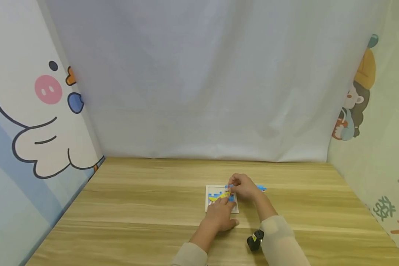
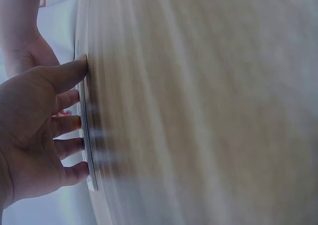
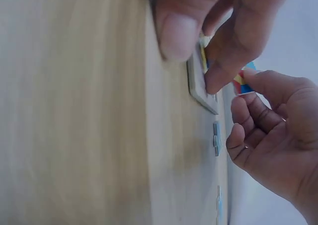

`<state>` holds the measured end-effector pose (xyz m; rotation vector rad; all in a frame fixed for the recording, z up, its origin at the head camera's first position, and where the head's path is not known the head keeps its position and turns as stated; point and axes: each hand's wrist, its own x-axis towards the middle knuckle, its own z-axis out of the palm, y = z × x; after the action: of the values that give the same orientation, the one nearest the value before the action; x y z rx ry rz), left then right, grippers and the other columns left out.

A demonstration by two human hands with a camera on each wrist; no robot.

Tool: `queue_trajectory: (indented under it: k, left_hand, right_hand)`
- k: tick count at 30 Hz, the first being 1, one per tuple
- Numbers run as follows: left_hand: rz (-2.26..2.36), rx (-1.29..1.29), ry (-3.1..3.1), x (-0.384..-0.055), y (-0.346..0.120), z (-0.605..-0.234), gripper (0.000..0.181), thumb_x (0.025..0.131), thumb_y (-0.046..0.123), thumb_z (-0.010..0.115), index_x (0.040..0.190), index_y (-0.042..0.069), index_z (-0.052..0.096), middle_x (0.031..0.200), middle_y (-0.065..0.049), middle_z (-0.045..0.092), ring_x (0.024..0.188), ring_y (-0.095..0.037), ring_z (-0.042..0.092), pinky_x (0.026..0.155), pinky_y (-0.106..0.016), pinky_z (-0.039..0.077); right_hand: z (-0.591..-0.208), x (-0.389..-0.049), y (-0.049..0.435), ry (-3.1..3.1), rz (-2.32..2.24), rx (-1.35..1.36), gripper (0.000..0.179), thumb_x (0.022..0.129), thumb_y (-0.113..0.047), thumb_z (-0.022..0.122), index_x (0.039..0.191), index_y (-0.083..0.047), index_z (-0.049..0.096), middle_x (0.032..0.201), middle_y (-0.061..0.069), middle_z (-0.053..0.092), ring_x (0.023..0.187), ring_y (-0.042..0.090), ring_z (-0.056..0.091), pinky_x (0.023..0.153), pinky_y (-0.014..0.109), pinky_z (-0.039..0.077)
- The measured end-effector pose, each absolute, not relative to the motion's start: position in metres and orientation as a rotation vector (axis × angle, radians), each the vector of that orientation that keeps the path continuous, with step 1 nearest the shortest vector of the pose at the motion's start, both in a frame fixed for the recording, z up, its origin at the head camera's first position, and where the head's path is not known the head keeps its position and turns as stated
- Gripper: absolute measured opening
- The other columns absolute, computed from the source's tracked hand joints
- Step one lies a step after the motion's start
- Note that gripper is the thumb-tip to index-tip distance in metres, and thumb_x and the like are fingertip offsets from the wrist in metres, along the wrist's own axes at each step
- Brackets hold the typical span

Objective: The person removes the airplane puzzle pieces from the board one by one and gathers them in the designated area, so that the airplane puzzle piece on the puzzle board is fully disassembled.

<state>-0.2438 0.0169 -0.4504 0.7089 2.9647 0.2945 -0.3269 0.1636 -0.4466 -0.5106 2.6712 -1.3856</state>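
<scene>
A square jigsaw puzzle tray (image 1: 207, 194) with a pale rim lies on the table, partly filled with blue and yellow pieces. My left hand (image 1: 220, 216) rests on its near side with the fingers spread and extended, covering part of the picture. In the left wrist view, the fingertips (image 2: 74, 121) press along the tray's edge. At the tray's far right corner, my right hand (image 1: 245, 187) pinches a puzzle piece (image 3: 242, 84) coloured blue, red and yellow between thumb and fingers. The right wrist view shows that piece held tilted above the tray surface.
Loose blue puzzle pieces (image 1: 262, 188) lie right of the tray, partly behind the right hand. One loose piece (image 3: 217, 138) shows beside the tray in the right wrist view. A small black device (image 1: 254, 240) is at the right sleeve. A grey curtain (image 1: 199, 92) hangs behind the wooden table (image 1: 136, 207).
</scene>
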Motion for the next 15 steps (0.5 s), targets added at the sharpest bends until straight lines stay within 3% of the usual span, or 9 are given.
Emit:
queue_trajectory:
  k: [10,15]
  left_hand:
    - [0.306,0.724,2.982,-0.2425,0.0166,-0.4495,0.056,0.082,0.043,0.067,0.129,0.016,0.054,0.135,-0.006,0.046,0.125,-0.029,0.039,0.092,-0.049,0.041]
    - [0.312,0.712,2.98,-0.2432,0.0158,-0.4505,0.056,0.082,0.044,0.067,0.129,0.016,0.054,0.135,-0.007,0.045,0.126,-0.029,0.039,0.093,-0.05,0.04]
  right_hand:
    - [-0.4471,-0.3185,0.1665,2.582,-1.625,-0.467,0.01,0.084,0.003,0.06,0.094,0.004,0.059,0.077,0.007,0.058,0.073,0.024,0.058,0.067,0.031,0.047]
    - [-0.4492,-0.318,0.1688,2.626,-1.601,-0.476,0.006,0.084,0.001,0.063,0.089,0.002,0.06,0.076,0.005,0.057,0.071,0.017,0.052,0.065,0.03,0.044]
